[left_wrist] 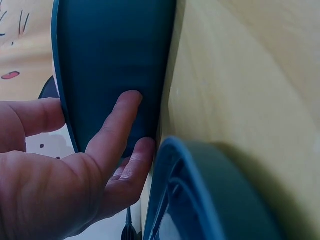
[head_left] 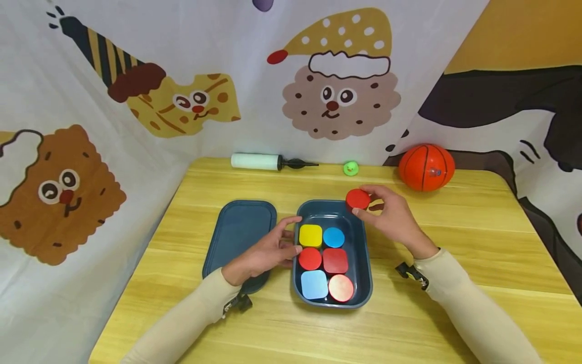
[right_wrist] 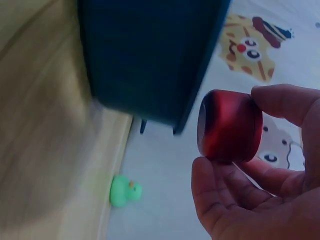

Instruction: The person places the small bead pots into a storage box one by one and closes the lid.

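Note:
A dark blue rectangular tray (head_left: 361,273) stands on the table, with small colored tins in rows inside. They are a yellow square (head_left: 310,235), a blue round (head_left: 334,237), a red round (head_left: 310,258), a red square (head_left: 335,260), a light blue square (head_left: 314,284) and a pale pink round one (head_left: 341,287). My right hand (head_left: 393,215) pinches another red round tin (right_wrist: 230,126) between thumb and fingers, above the tray's far right corner. My left hand (head_left: 268,250) touches the tray's left wall (left_wrist: 112,55), its fingers extended along the outside.
A flat dark blue lid (head_left: 241,230) lies left of the tray, partly under my left forearm. Along the back edge are a white hand pump (head_left: 256,162), a green toy duck (head_left: 350,169) and an orange-red basketball (head_left: 426,168). A printed cloth (head_left: 254,45) hangs behind the table.

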A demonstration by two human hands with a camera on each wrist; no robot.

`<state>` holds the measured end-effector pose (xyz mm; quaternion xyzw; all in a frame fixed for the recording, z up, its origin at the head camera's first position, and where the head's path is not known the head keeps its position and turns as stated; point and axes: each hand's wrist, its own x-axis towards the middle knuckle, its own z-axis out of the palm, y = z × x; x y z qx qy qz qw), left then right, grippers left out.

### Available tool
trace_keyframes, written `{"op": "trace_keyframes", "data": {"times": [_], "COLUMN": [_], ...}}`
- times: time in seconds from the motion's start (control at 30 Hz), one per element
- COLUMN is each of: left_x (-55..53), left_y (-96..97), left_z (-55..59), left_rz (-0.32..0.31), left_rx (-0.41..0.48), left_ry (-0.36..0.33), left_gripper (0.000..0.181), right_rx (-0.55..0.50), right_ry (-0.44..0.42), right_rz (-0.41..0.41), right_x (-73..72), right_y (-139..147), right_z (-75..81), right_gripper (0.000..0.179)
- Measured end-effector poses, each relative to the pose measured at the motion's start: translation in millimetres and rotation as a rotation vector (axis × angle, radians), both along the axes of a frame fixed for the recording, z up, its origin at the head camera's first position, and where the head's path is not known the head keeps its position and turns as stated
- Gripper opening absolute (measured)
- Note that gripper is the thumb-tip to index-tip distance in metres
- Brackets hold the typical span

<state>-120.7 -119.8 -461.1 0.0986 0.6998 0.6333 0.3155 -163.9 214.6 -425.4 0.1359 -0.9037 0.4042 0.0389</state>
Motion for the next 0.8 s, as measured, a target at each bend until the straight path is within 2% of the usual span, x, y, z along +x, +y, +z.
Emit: {"op": "trace_keyframes", "data": {"times": [0.27, 0.8], "left_x": [-0.8, -0.5], "left_y": [0.7, -1.0], "left_z": [0.8, -0.9], "left_rz": [-0.006, -0.003], "left_rx": [0.003, 0.006], "left_ry": [-0.001, -0.011], "left_gripper": [0.077, 0.077], "right_rx": [0.055, 0.25], "right_ry": [0.004, -0.005], "right_rz": [0.069, 0.068], "right_x": [2.7, 3.6], "right_y": [-23, -56], "right_z": [-5.7, -16.0], "right_gripper": [0.062, 0.064]}}
